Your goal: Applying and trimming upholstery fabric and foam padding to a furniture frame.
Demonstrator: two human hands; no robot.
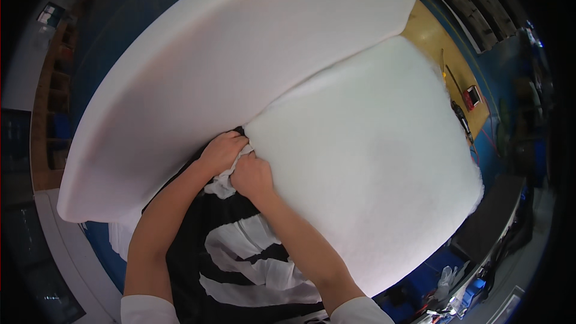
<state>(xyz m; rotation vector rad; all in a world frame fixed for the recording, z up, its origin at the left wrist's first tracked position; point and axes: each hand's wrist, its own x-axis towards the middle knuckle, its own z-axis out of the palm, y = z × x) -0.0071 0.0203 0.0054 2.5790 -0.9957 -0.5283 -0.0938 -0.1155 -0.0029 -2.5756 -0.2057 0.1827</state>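
At the inner corner of a large white padded piece, shaped like a sofa seat with a tall back, my two hands work close together. My left hand (223, 155) is curled with its fingertips on a bunched white cloth (221, 187), beside the foot of the tall back panel (198, 66). Just to its right, my right hand (252, 175) is closed on the same cloth, against the near edge of the white seat padding (366, 138). What lies under the fingers is hidden. Below my wrists, black fabric (189, 252) carries loose white strips (246, 237).
Beyond the padding a yellowish board (441, 39) bears a red device (472, 97) and a black tool (460, 117). A dark box-like unit (489, 216) stands at the right, near a clear plastic bag (445, 282). Wooden shelves (54, 99) line the far left.
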